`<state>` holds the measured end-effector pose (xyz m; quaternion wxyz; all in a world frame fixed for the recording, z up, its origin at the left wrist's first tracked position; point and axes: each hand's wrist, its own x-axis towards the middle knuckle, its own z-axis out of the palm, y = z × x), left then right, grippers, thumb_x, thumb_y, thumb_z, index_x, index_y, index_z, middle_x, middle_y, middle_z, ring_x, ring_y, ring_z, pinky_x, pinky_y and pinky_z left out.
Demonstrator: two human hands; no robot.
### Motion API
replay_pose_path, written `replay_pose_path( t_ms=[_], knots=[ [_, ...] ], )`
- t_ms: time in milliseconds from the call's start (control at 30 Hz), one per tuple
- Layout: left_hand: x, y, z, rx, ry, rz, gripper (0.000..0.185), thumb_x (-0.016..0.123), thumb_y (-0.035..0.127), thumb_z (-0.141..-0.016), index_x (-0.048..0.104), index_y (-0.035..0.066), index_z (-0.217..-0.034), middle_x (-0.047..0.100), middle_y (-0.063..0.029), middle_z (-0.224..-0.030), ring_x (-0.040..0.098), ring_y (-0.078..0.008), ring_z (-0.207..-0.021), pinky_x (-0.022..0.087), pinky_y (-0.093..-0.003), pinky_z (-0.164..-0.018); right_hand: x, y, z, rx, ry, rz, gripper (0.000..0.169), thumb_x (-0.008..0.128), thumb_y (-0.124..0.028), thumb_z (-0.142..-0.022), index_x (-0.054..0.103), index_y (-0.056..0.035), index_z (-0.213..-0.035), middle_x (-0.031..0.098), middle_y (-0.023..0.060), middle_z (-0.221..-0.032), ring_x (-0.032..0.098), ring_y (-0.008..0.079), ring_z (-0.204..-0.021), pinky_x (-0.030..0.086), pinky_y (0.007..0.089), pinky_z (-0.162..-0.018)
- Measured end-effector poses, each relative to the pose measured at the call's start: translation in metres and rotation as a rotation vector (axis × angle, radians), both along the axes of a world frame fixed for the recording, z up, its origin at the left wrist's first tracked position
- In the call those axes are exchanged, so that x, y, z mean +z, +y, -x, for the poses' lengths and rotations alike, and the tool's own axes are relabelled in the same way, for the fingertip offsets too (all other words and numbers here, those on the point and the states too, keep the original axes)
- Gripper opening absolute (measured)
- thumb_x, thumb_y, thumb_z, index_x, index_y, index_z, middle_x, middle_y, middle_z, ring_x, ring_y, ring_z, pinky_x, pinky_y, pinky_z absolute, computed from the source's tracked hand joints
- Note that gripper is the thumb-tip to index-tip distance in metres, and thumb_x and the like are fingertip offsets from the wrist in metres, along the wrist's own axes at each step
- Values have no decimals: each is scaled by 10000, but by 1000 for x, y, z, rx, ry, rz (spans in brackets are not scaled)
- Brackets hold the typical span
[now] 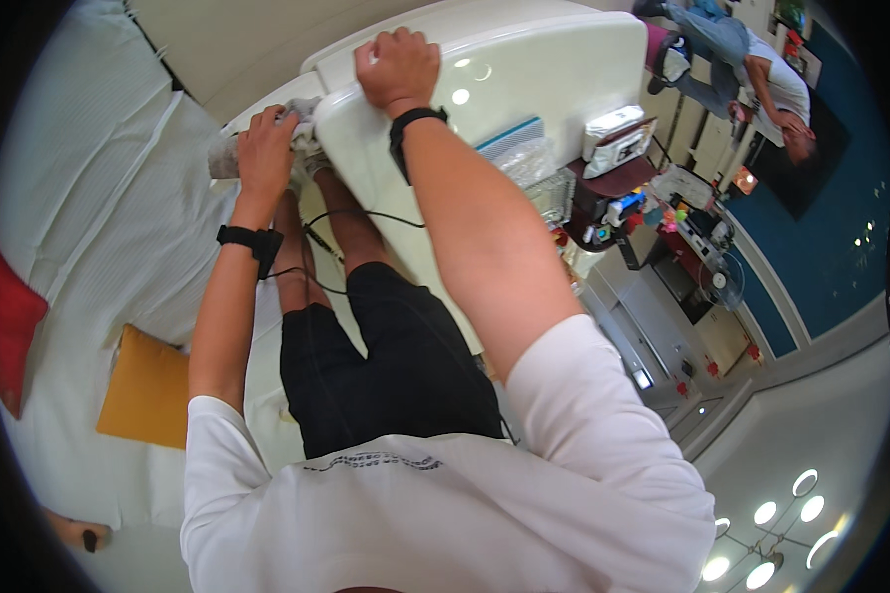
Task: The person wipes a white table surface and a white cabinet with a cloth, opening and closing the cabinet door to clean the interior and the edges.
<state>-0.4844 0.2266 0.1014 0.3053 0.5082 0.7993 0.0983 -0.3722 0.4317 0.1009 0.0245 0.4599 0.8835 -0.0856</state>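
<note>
My left hand [265, 154] grips a crumpled grey cloth [225, 157], parts of which show on both sides of the fingers. The cloth is at the near left end of a glossy white table [564, 63], beside my lower legs. Over the table's rounded left part is my right hand [400, 68], its fingers curled. Whether that hand grips the table's edge or only rests on the top is hidden. Each wrist wears a black band, and a thin black cable [371, 213] runs between my arms.
Left is a sofa with a white ribbed cover [119, 185], a yellow cushion [144, 385] and a red cushion [11, 326]. On the table are clear plastic packaging [526, 159], a white packet [619, 141] and a dark red organizer [589, 200]. Another person [775, 81] is beyond.
</note>
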Motion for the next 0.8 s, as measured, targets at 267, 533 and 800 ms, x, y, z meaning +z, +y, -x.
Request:
replay_pose_path(
  t_ms=[267,533,800],
  knots=[
    [27,-94,61,-31,53,298,468,674,37,-780,626,195,-1217,580,-59,-1172,557,-293,-1103,473,-474,-812,-4,-1,-1,38,10,-51,228,568,-281,-801,683,-111,-701,646,71,-787,601,288,-802,432,449,-733],
    [10,-135,65,124,-89,230,432,686,146,-792,623,105,-1218,651,-150,-1009,641,-388,-902,519,-496,-762,-4,1,-1,36,20,-34,212,564,-258,-791,662,-114,-670,641,38,-755,585,271,-756,410,422,-678],
    [15,-4,-15,322,-217,-2,425,656,112,-746,648,124,-1171,649,-136,-1041,628,-363,-977,528,-471,-819,-5,1,-1,52,3,-41,216,558,-256,-793,664,-111,-672,648,38,-760,595,273,-759,427,427,-685]
  ],
)
